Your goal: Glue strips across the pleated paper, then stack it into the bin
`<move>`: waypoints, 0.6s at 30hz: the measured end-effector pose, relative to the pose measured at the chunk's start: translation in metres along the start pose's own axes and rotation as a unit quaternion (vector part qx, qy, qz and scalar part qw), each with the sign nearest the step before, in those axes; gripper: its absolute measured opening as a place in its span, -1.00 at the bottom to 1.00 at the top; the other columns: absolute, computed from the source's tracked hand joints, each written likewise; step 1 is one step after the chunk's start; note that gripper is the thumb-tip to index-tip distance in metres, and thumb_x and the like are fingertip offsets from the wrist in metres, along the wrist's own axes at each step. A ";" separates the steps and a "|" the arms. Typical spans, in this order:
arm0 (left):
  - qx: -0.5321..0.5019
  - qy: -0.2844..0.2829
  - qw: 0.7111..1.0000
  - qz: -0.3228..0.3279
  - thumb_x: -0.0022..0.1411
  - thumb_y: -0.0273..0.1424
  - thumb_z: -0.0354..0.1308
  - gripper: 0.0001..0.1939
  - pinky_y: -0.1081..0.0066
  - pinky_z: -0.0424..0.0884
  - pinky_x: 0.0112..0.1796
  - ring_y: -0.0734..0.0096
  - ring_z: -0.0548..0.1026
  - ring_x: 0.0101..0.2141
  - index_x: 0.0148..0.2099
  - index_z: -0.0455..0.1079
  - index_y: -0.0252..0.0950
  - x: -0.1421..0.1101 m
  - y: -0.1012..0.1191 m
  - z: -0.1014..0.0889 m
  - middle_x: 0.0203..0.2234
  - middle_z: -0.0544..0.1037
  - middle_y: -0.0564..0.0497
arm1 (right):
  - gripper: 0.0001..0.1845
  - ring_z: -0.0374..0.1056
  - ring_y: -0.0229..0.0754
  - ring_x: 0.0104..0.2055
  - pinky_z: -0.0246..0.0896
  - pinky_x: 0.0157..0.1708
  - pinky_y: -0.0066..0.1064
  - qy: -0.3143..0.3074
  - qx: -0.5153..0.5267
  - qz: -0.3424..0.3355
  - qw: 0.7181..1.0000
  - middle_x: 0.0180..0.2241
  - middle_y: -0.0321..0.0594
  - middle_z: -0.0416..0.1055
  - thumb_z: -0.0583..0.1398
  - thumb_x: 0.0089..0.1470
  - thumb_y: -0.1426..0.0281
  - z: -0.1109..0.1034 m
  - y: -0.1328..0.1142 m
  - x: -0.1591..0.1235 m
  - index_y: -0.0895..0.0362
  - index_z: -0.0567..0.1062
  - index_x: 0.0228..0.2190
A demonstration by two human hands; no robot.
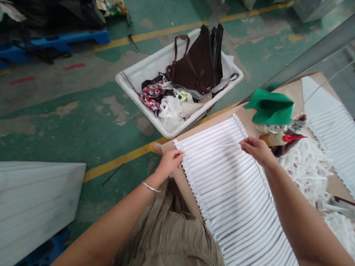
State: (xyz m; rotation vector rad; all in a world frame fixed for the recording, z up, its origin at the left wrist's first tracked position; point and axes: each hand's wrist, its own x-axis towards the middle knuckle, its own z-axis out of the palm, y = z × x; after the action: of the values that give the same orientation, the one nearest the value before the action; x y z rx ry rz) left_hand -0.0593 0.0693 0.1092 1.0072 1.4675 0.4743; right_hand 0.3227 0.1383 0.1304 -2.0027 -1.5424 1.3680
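Observation:
A long sheet of white pleated material (235, 184) lies across a brown table (249, 118) in front of me. My left hand (170, 162) pinches the left edge of one pleat, fingers closed on it. My right hand (256, 148) grips the same pleat at the sheet's right edge, fingers curled shut. A thin white strip runs between the two hands along the fold. A silver bangle (150, 187) sits on my left wrist.
A green felt piece (271, 107) and a bottle with a red nozzle (281, 139) lie beyond my right hand, beside a heap of white paper scraps (307, 166). A second pleated sheet (332, 125) lies far right. A white bin (146, 68) of bags stands on the floor.

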 end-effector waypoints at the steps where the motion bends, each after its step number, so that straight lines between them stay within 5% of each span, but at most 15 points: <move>1: -0.006 0.019 1.000 -0.006 0.18 -0.29 0.10 -0.78 0.50 0.26 -0.55 0.52 0.36 -0.67 -0.35 0.44 -0.34 0.003 0.000 -0.001 -0.66 0.44 0.11 | -0.55 0.18 -0.31 -0.56 0.05 -0.56 -0.45 0.006 -0.010 -0.002 1.000 -0.56 -0.26 0.38 0.24 -0.01 -0.01 0.002 0.001 0.014 0.16 0.46 -0.46; 10: 0.028 0.148 0.988 -0.043 0.22 -0.32 0.03 -0.78 0.51 0.21 -0.61 0.55 0.34 -0.69 -0.44 0.34 -0.29 0.046 -0.001 0.010 -0.63 0.45 0.10 | -0.62 0.22 -0.28 -0.60 0.07 -0.62 -0.47 0.096 -0.046 0.013 0.994 -0.59 -0.21 0.42 0.28 -0.08 0.09 0.013 -0.001 0.111 0.17 0.47 -0.45; 18: 0.124 0.201 0.969 -0.074 0.22 -0.26 0.08 -0.80 0.48 0.24 -0.51 0.43 0.45 -0.55 -0.38 0.35 -0.27 0.066 -0.019 0.015 -0.60 0.51 0.06 | -0.75 0.32 -0.21 -0.50 0.16 -0.47 -0.41 0.140 -0.142 -0.001 0.980 -0.53 -0.21 0.45 0.21 0.00 0.23 0.025 0.010 0.149 0.18 0.50 -0.39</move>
State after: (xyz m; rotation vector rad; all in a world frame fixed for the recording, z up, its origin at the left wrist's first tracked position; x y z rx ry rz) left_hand -0.0435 0.1079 0.0521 1.0245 1.9891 0.4072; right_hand 0.3070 0.2546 0.0346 -2.2395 -1.6802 0.8532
